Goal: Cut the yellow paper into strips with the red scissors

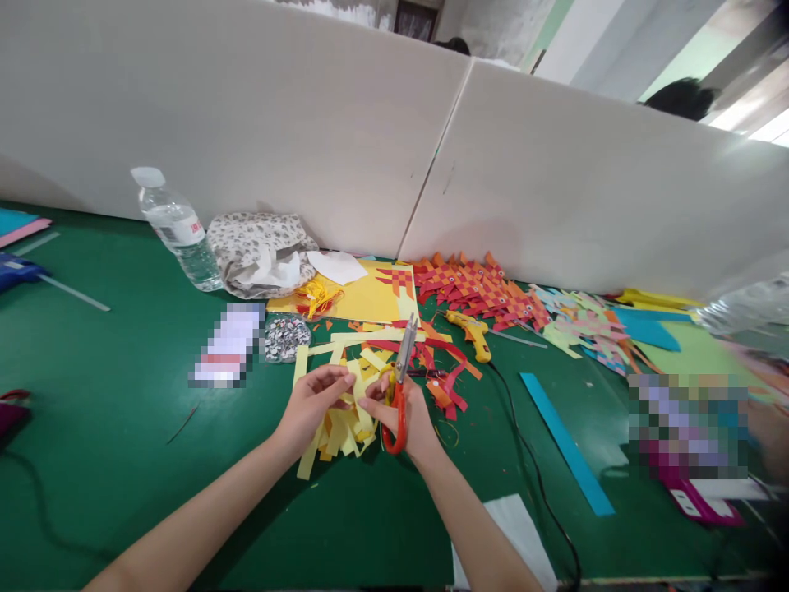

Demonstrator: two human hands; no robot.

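Note:
My left hand (319, 401) is closed, thumb and index finger pinching a pale yellow paper strip (361, 395). Scissors (398, 407) with orange-red handles rest in my right hand (414, 418), their blades pointing away from me. The thumb of that hand also reaches the strip; its other fingers are partly hidden behind the scissors. Beneath both hands lies a loose heap of yellow paper strips (338, 436). Red and orange paper scraps (447, 386) are scattered just to the right of the heap.
Beyond the hands lie a yellow sheet (370, 294), woven red-orange paper fish (474, 284), a bag of googly eyes (287, 338) and a yellow glue gun (472, 333) with a trailing cord. A water bottle (182, 234) stands left. A blue strip (564, 444) lies right, near another person's blurred arm.

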